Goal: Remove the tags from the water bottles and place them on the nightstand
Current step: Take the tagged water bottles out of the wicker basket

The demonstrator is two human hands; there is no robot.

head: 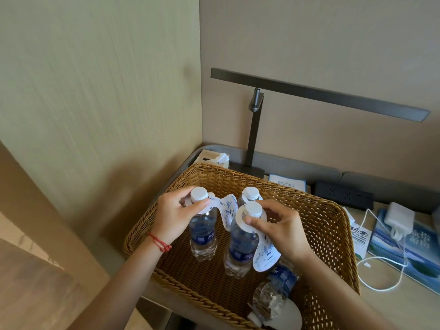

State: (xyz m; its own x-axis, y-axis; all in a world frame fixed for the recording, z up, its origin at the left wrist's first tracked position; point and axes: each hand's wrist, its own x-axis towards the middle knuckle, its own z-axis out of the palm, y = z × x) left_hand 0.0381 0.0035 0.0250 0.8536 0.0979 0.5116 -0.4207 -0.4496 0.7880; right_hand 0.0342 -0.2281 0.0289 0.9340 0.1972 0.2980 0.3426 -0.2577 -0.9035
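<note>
Setting: a woven wicker basket (328,225) is set on the counter (404,303), beside a desk lamp (256,129), a tissue box (214,158) and a white charger (398,216) with its cable.
Bottles: three water bottles are stood upright in the basket — the left bottle (203,234), the front bottle (241,246) and a rear bottle (248,195), which is mostly hidden. A fourth bottle (278,289) is laid on its side at the near corner.
Tags: a paper tag (227,210) is looped round the left bottle's neck; another tag (264,256) is hung from the front bottle's neck.
Left hand: the left hand (177,216) is curled round the left bottle's neck, the tag collar pinched under the cap.
Right hand: the right hand (283,227) is closed on the ring of the front bottle's tag, fingertips pressed on the card.
Step judged: the tags are being worked off — none appears on the counter yet.
Advice: each ring is best lifted straight up over the cap while the bottle is steadied; a sideways pull would likely tear the card or tip the bottle.
</note>
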